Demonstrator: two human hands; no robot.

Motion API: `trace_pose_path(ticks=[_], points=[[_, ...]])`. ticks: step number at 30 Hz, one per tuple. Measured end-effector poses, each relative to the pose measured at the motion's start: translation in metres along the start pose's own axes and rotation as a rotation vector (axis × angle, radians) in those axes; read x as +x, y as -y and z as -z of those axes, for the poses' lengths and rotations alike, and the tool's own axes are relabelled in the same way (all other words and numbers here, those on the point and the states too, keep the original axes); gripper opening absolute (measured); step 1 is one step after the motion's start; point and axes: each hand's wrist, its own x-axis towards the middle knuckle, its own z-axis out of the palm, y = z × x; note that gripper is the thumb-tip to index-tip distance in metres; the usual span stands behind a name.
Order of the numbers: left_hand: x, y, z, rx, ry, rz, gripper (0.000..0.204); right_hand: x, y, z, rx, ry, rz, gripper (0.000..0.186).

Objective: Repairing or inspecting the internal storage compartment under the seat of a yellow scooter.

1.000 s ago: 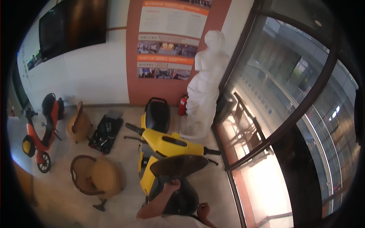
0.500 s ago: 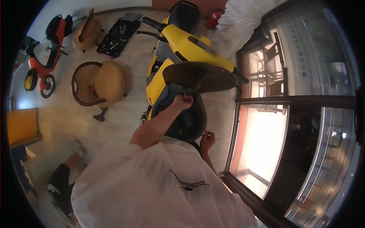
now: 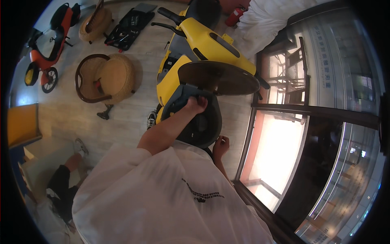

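"Two scooters show. What lies farthest left?"

"A yellow panel point(image 3: 22, 126), with the orange scooter point(image 3: 42, 61) above it. Next comes a co-worker point(image 3: 61, 187), partly seen in dark shorts with one knee bent."

"And then?"

"Two wicker chairs. The farther chair point(image 3: 101, 28) is near the top; the nearer chair point(image 3: 118, 77) has a dark curved rail. A small black object point(image 3: 104, 113) lies on the floor just below it. The tool case point(image 3: 131, 28) lies spread flat near the farther chair. After that, a patterned shoe point(image 3: 151, 118) beside the yellow scooter point(image 3: 203, 38)."

"Where is that scooter?"

"Upper centre, right ahead of the person. Its dark oval lid point(image 3: 219, 79) is tilted up, with the black bucket point(image 3: 209, 126) uncovered below it. The white shirt point(image 3: 170, 195) fills the lower middle."

"What are the hands doing?"

"The left hand point(image 3: 198, 104) is over the bucket's upper end, near the lid's lower edge, fingers curled in narrow. I can't tell whether it grips anything. The right hand point(image 3: 221, 146) is just outside the bucket's right rim, near its lower end, fingers loosely bent; I can't tell whether it holds something small."

"Anything farther right?"

"A red extinguisher point(image 3: 235, 17) near the top, a white draped form point(image 3: 262, 24) beside it, then dark-framed glass point(image 3: 280, 146), very bright in one pane."
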Motion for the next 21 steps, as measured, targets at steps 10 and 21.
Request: trace_pose_path(ticks=[10,21], points=[[0.006,-0.007,0.009,0.065,0.185,-0.008,0.025,-0.001,0.017,0.001,-0.053,0.018,0.03,0.014],[-0.01,-0.003,0.01,0.129,0.016,-0.04,0.017,0.0,0.016,0.002,-0.1,0.018,0.014,0.015]])
